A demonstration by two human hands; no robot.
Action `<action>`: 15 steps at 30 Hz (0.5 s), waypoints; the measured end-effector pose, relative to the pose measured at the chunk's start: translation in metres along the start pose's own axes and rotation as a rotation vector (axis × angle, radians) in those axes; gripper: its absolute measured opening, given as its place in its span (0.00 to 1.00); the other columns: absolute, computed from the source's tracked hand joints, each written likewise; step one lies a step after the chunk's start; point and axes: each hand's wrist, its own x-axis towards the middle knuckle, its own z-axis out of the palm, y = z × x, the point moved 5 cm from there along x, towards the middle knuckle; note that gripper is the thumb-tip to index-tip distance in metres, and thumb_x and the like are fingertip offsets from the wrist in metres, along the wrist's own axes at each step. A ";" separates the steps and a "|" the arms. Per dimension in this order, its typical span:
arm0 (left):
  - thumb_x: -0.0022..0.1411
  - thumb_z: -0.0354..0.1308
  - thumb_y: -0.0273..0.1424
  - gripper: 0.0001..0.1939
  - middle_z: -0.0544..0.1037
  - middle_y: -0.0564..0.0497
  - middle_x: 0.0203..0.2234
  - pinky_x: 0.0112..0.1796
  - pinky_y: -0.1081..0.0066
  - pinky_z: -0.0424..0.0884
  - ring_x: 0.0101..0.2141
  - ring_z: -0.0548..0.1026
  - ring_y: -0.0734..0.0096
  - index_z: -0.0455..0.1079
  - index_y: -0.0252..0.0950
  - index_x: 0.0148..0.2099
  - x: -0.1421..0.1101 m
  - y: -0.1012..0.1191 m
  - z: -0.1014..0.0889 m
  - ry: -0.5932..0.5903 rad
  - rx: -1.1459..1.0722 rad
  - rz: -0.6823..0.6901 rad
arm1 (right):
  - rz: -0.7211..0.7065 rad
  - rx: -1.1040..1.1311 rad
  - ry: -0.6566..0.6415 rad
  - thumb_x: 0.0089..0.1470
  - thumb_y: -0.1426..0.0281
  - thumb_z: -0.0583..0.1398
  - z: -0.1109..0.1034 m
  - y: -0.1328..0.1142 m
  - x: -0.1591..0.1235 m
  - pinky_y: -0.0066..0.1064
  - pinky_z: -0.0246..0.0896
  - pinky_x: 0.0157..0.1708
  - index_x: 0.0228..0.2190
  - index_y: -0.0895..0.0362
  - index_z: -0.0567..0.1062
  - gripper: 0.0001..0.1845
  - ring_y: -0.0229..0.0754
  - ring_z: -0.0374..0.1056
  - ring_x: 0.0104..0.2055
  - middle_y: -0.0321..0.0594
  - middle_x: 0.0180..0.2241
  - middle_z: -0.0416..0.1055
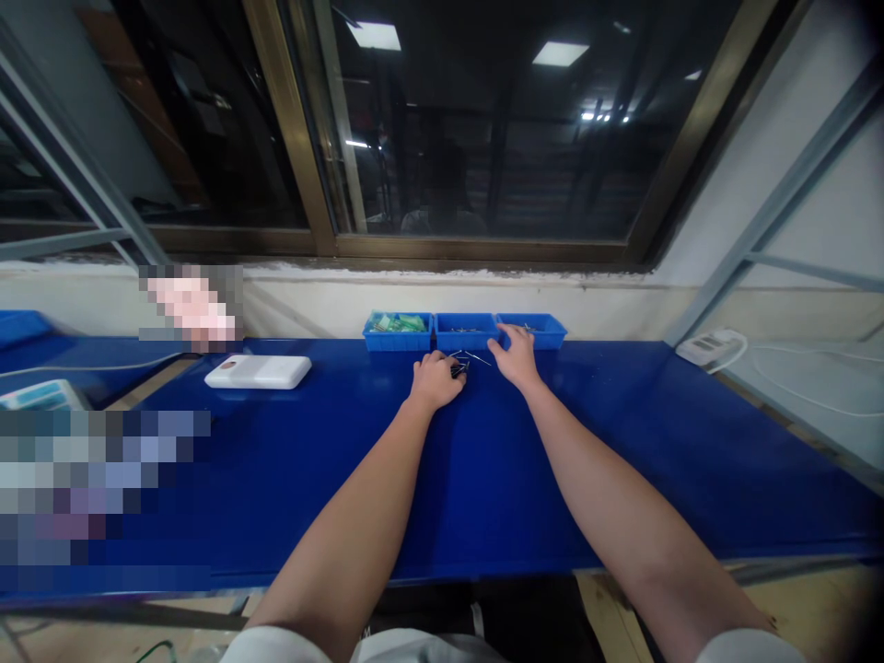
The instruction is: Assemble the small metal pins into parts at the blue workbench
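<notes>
1. Fingers are curling on the left hand (440, 379), around a small cluster of thin metal pieces (459, 369) beside its thumb; whether it is clenching them, one cannot tell.
2. A few loose metal pieces (478, 358) are lying just beyond that grip on the blue table (497, 460), between the two hands.
3. The right hand (517, 357) is opening its thumb away from its fingers, reaching over the near left corner of the right bin (552, 341); nothing is showing in its grasp.
4. Beyond the left hand, the middle bin (466, 342) is holding more slender pieces, and the left bin (399, 343) is holding green-and-clear packets (399, 323).
5. Well to the left of the left hand, a white device (259, 372) is lying flat on the table.
6. Well to the right of the right hand, a white power strip (711, 346) is resting near the wall, its cord looping outward.
</notes>
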 end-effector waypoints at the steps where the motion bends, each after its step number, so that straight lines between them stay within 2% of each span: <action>1: 0.57 0.54 0.41 0.17 0.72 0.45 0.45 0.47 0.53 0.62 0.48 0.67 0.52 0.73 0.42 0.45 0.000 0.000 0.000 -0.003 0.004 0.004 | -0.016 0.005 -0.002 0.50 0.65 0.58 0.000 -0.002 -0.001 0.46 0.51 0.53 0.46 0.58 0.73 0.20 0.52 0.58 0.53 0.50 0.48 0.68; 5: 0.59 0.53 0.39 0.15 0.72 0.45 0.44 0.47 0.55 0.63 0.47 0.67 0.54 0.73 0.43 0.45 -0.001 0.001 -0.001 -0.006 0.022 0.010 | -0.099 0.066 -0.082 0.49 0.67 0.58 0.008 -0.014 -0.007 0.41 0.58 0.48 0.43 0.57 0.74 0.17 0.48 0.64 0.46 0.47 0.43 0.71; 9: 0.61 0.51 0.36 0.13 0.72 0.45 0.43 0.46 0.56 0.64 0.46 0.68 0.56 0.73 0.44 0.45 0.000 0.001 -0.002 -0.011 0.036 0.020 | -0.173 0.077 -0.329 0.48 0.69 0.60 0.027 -0.025 -0.017 0.33 0.62 0.38 0.33 0.56 0.76 0.09 0.41 0.67 0.34 0.41 0.33 0.72; 12: 0.61 0.51 0.34 0.12 0.73 0.45 0.42 0.44 0.56 0.64 0.46 0.69 0.56 0.74 0.44 0.43 0.000 0.002 -0.002 -0.005 0.028 0.034 | -0.218 0.003 -0.488 0.46 0.70 0.61 0.039 -0.029 -0.024 0.31 0.61 0.37 0.30 0.55 0.77 0.06 0.40 0.67 0.33 0.40 0.31 0.71; 15: 0.61 0.51 0.33 0.12 0.73 0.46 0.41 0.44 0.56 0.64 0.45 0.69 0.57 0.75 0.44 0.41 0.000 0.003 -0.002 0.002 0.021 0.052 | -0.229 -0.055 -0.513 0.48 0.72 0.59 0.041 -0.029 -0.026 0.30 0.60 0.38 0.30 0.55 0.77 0.07 0.40 0.67 0.34 0.40 0.31 0.70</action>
